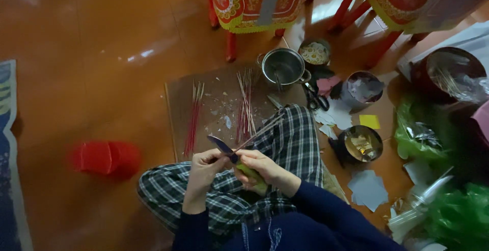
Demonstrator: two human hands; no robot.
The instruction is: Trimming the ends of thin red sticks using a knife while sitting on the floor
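Single head view, looking steeply down from above at lap and floor [102, 67], fairly near.

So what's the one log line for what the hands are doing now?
left hand: steadies thin stick | right hand: grips green-handled knife, blade on stick | red sticks on cardboard mat | steel pot beyond
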